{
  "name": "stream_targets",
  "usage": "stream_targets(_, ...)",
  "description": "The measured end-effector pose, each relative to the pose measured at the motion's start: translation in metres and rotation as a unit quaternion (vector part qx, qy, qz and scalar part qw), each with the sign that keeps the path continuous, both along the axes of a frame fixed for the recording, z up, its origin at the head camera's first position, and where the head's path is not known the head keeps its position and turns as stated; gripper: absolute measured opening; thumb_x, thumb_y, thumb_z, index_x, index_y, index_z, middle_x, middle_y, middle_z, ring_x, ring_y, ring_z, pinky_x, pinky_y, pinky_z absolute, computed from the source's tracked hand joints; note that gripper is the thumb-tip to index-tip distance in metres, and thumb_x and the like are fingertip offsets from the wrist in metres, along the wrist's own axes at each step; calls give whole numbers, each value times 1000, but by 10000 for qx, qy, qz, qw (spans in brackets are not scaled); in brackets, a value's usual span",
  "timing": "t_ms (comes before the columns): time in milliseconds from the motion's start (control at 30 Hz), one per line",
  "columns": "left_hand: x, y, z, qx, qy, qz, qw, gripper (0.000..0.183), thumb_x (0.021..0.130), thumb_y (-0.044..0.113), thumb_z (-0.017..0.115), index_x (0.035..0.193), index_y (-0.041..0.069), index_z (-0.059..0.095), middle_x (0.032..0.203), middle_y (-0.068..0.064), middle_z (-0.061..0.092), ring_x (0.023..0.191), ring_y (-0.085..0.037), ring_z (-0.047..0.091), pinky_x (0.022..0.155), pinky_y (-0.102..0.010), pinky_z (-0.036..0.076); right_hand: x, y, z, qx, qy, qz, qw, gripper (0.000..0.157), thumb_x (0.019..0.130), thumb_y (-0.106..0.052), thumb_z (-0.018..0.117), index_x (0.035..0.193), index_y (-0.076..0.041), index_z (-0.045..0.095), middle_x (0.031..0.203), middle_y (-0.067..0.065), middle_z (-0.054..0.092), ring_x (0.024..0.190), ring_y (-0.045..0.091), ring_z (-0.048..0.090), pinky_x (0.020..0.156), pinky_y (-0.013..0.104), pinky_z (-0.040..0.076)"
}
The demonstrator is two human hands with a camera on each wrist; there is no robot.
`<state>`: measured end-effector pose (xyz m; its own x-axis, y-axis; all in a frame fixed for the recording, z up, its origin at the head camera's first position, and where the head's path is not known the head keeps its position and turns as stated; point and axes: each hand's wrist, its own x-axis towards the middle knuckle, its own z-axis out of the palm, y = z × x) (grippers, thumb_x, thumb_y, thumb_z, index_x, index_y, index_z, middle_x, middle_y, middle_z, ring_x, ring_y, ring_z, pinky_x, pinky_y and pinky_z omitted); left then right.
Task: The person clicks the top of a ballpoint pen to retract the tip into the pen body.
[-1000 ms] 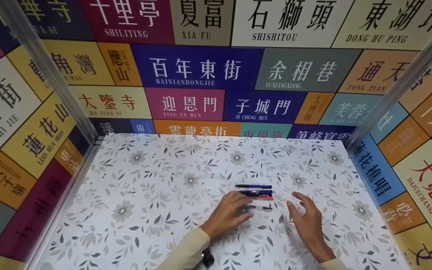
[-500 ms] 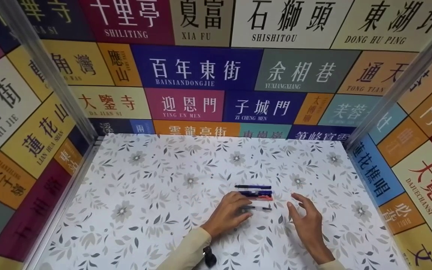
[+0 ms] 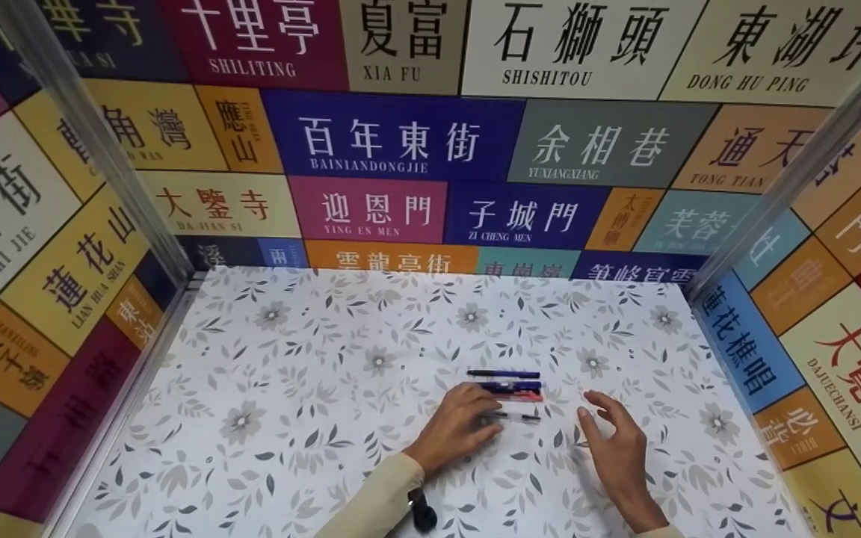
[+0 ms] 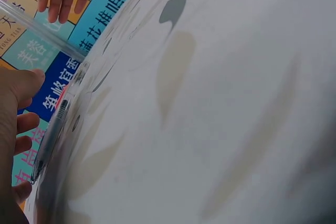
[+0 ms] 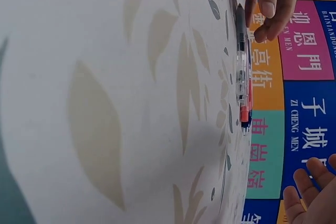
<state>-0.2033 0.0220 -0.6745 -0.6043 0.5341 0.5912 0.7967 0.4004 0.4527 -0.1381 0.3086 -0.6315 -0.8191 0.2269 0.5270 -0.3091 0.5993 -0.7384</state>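
Note:
Several pens lie side by side on the floral table cover, pointing left to right in the head view. Farthest back is a dark blue pen [image 3: 505, 373], then a thicker blue pen [image 3: 513, 387], a red-ended pen [image 3: 529, 397] and, nearest the person, a clear pen with dark parts [image 3: 524, 417]. My left hand [image 3: 457, 426] hovers by their left ends, fingers relaxed and hiding part of them. In the left wrist view the clear pen [image 4: 50, 140] lies just beyond its fingertips. My right hand [image 3: 617, 448] is held apart, right of the pens, fingers loosely bent and holding nothing.
The white table cover [image 3: 311, 418] has grey leaves and flowers. Panels with large characters [image 3: 393, 134] line the back and sides, with clear corner strips [image 3: 782, 149] between them. A black object [image 3: 423, 512] is by the left wrist.
My right hand has drawn slightly back towards the person and to the right. The left hand and the pens have stayed practically in place.

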Motion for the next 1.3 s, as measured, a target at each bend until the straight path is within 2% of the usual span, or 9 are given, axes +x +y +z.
stream_targets(400,-2,5,-4,-313,146,148,9993,30,96,29,88,119,12,81,127,-7,74,127,-24,61,119,-50,43,2,3,-5,-46,-86,-21,10000,34,94,7,82,127,1,76,123,12,80,117,-5,66,97,12,51)
stream_targets(600,-3,8,-4,-717,237,277,9968,28,97,34,85,118,17,82,130,-5,72,131,-24,60,117,-63,43,5,4,-5,-59,-310,-50,9995,33,98,1,80,130,-1,75,125,11,79,119,-5,64,98,13,51)
stream_targets(733,-4,9,-5,-918,260,341,9949,25,97,34,85,116,19,82,131,-3,71,131,-24,59,115,-67,43,6,3,-5,-94,-438,-102,9989,31,101,-3,79,132,-3,75,126,10,79,119,-4,64,99,14,51)
stream_targets(933,-7,11,-6,-933,220,398,9946,24,96,34,85,114,18,83,132,-3,69,131,-25,58,116,-68,43,6,3,-5,-138,-473,-119,9987,32,101,-2,79,132,-2,75,126,11,78,119,-2,64,100,16,51)
stream_targets(1067,-8,12,-8,-786,224,457,9956,22,94,32,86,110,17,82,134,-5,67,132,-24,58,116,-67,42,7,2,-5,-128,-454,-141,9988,31,101,-1,79,131,-2,75,126,11,78,118,-1,65,99,16,52)
stream_targets(1167,-10,12,-9,-653,146,446,9968,19,94,29,87,108,17,82,135,-7,67,134,-26,57,117,-70,41,7,0,-5,-141,-443,-161,9988,31,100,-1,79,130,-2,75,125,11,79,118,3,67,98,15,52)
stream_targets(1300,-12,13,-10,-701,100,497,9963,15,95,29,85,105,19,82,137,-8,67,137,-28,55,117,-72,39,8,-1,-6,-175,-432,-166,9988,30,99,1,79,129,-1,75,125,12,79,118,5,68,98,14,52)
